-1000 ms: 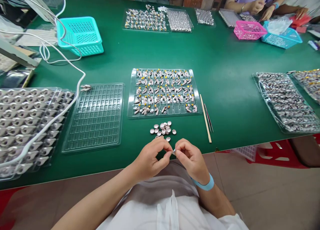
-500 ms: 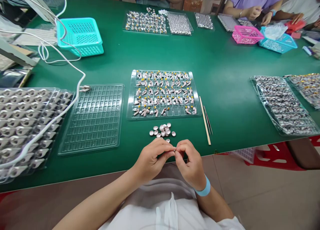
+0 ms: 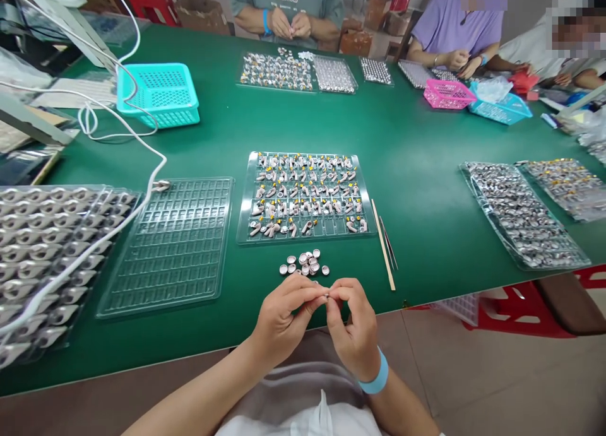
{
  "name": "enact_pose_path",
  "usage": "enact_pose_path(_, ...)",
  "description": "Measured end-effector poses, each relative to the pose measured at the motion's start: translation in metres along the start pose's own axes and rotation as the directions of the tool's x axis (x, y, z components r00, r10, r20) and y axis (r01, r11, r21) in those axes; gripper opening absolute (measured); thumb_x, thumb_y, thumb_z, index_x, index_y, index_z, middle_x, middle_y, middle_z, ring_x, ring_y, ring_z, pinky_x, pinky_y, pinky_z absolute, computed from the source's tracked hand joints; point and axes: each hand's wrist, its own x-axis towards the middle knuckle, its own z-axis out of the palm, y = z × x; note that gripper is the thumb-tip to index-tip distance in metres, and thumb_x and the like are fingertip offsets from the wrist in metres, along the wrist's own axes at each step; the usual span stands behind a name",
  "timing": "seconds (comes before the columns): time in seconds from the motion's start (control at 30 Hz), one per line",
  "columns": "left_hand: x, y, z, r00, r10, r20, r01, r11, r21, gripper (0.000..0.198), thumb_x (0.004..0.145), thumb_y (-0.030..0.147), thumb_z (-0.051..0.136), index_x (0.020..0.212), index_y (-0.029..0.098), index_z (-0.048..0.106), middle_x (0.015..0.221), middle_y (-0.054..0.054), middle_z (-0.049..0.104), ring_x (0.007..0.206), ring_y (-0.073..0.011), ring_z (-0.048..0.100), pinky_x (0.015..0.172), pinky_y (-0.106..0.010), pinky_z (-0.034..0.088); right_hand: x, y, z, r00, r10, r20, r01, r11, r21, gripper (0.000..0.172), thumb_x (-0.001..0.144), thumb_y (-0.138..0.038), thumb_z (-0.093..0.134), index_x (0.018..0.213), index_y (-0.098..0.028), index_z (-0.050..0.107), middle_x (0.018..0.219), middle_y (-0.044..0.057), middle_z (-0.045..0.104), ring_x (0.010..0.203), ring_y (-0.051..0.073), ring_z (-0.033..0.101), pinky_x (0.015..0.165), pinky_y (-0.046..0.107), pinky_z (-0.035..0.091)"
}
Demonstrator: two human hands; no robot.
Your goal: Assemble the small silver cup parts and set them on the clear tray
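Observation:
Fingertips meeting, my left hand (image 3: 287, 316) and my right hand (image 3: 353, 319) pinch a tiny part between them at the table's front edge. The fingers hide most of it, so I cannot make out its kind. Just beyond the hands lies a loose pile of small round metal caps (image 3: 303, 263). Behind the pile sits a clear plastic tray (image 3: 243, 231) with rows of small curved beige pieces (image 3: 305, 190) with yellow bits; some slots in its front row are bare. A wooden stick (image 3: 384, 250) and metal tweezers (image 3: 389, 243) lie right of the tray.
On the left are a clear slotted tray (image 3: 165, 253), trays of metal parts (image 3: 42, 253), a white cable (image 3: 101, 229) and a turquoise basket (image 3: 158, 105). Filled trays (image 3: 521, 218) stand at the right. Co-workers (image 3: 288, 13) sit across the green table (image 3: 416, 171).
The view has tilted up a little, showing more of the people opposite. Both hands keep their fingertips together, with only a slight shift of the fingers.

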Motion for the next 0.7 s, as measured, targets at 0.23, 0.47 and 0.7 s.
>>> enact_pose_path(0.23, -0.001, -0.001, -0.004, 0.992, -0.066, 0.109, 0.065, 0.998, 0.01, 0.033, 0.091, 0.008, 0.06, 0.12, 0.023, 0.068, 0.095, -0.006, 0.073, 0.087, -0.0171, 0.067, 0.076, -0.028, 0.056, 0.004, 0.004, -0.009, 0.995, 0.088, 0.044, -0.091, 0.992, 0.089, 0.009, 0.093, -0.016, 0.05, 0.091, -0.023, 0.055, 0.091, 0.005, 0.056, 0.081, 0.018, 0.054, 0.069, 0.03, 0.044)
enact_pose_path(0.47, -0.001, 0.005, -0.004, 0.997, -0.058, 0.045, 0.054, 0.996, 0.077, 0.013, 0.088, 0.01, 0.064, 0.096, 0.019, 0.069, 0.085, -0.006, 0.07, 0.081, -0.0176, 0.065, 0.074, -0.029, 0.055, 0.005, 0.004, -0.017, 0.958, 0.237, 0.161, -0.272, 0.93, 0.246, 0.014, 0.096, -0.026, 0.051, 0.084, -0.021, 0.056, 0.087, 0.004, 0.054, 0.077, 0.016, 0.052, 0.066, 0.029, 0.042)
enact_pose_path(0.7, 0.002, 0.007, -0.002, 0.998, -0.045, 0.036, 0.041, 0.993, 0.11, 0.013, 0.086, 0.008, 0.059, 0.088, 0.019, 0.067, 0.078, -0.004, 0.067, 0.074, -0.0165, 0.062, 0.069, -0.029, 0.052, 0.003, 0.004, -0.015, 0.955, 0.256, 0.15, -0.287, 0.928, 0.239, 0.013, 0.095, -0.026, 0.052, 0.083, -0.021, 0.056, 0.086, 0.003, 0.053, 0.077, 0.016, 0.051, 0.065, 0.029, 0.041)
